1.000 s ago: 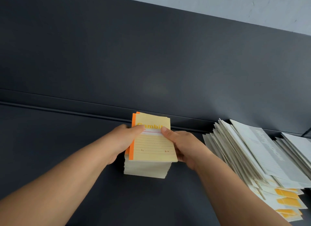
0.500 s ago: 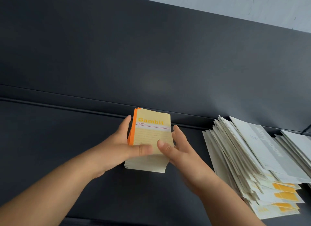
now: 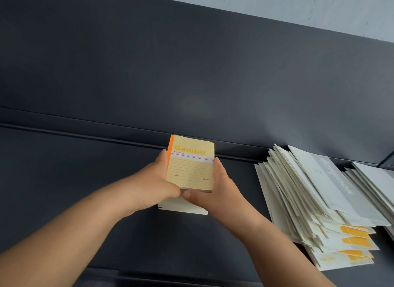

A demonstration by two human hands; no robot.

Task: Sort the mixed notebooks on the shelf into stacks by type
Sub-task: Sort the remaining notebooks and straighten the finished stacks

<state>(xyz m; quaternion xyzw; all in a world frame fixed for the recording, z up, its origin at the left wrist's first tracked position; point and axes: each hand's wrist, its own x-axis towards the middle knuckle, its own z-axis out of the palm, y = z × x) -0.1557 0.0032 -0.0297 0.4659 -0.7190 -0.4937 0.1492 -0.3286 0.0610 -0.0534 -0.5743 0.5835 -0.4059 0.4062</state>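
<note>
Yellow Gambit notebooks (image 3: 190, 169) sit stacked on the shelf (image 3: 85, 180), my left hand (image 3: 152, 185) and right hand (image 3: 216, 190) clamped on opposite sides of the top batch, so I'd squeeze evenly and square the edges, well apart from the fanned white pile (image 3: 315, 201).

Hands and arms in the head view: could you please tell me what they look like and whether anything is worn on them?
Nothing is worn: the left hand and right hand show no gloves, rings or watch, and the forearms are sleeveless as far as the frame's edge.
</note>
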